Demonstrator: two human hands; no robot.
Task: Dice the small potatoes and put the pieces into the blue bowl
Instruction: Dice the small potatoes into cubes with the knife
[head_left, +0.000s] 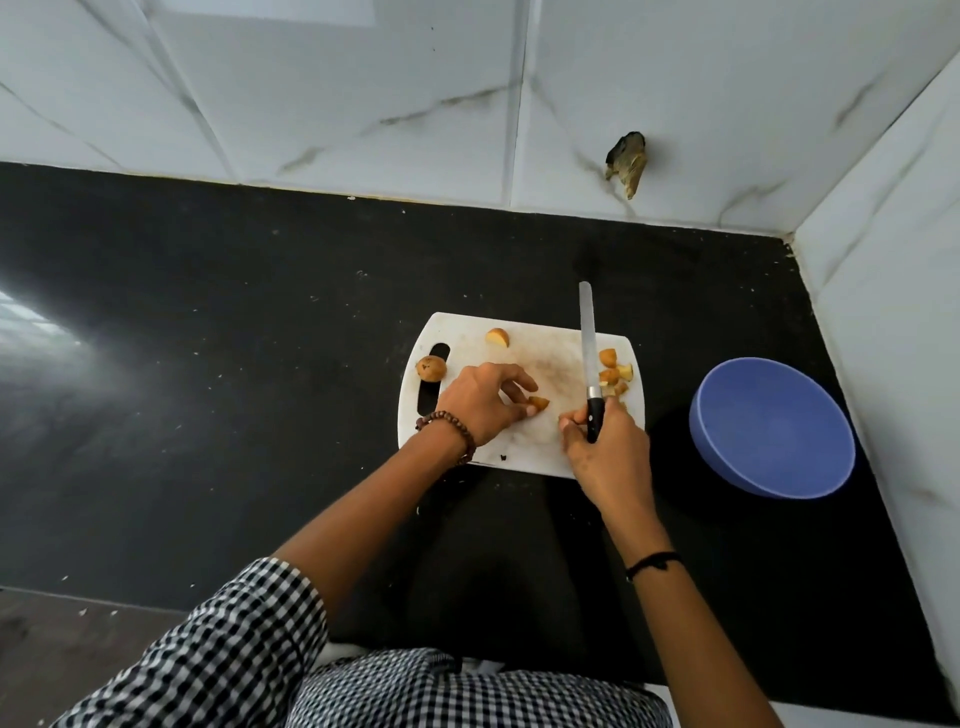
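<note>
Fingers (519, 382) of the left hand (483, 402) are bent and pinch a potato piece (538, 402) against the cutting board (545, 364), near its middle. The right hand (608, 447) has its fingers curled round the black handle of the knife (589, 353). We see the blade pointing away from the person, with its tip past the board's far edge; we cannot tell whether the blade touches the board. Just right of the blade we mark a pile of cut pieces (615, 374) near the board's right edge. A half potato (498, 338) lies alone near the far edge, apart from both hands. A whole potato (430, 368) sits at the left end, on the board's handle slot. The blue bowl (774, 431) stands on the black counter (208, 364) to the right of the board, near it but not touching. The left wrist wears a bead bracelet (452, 423) and the right wrist a black thread (653, 562). We note a checked sleeve (234, 649) on the left arm, pushed up above the forearm. Behind and right of the counter is a white tiled wall (363, 78) with a broken hole (626, 161) above the knife tip.
</note>
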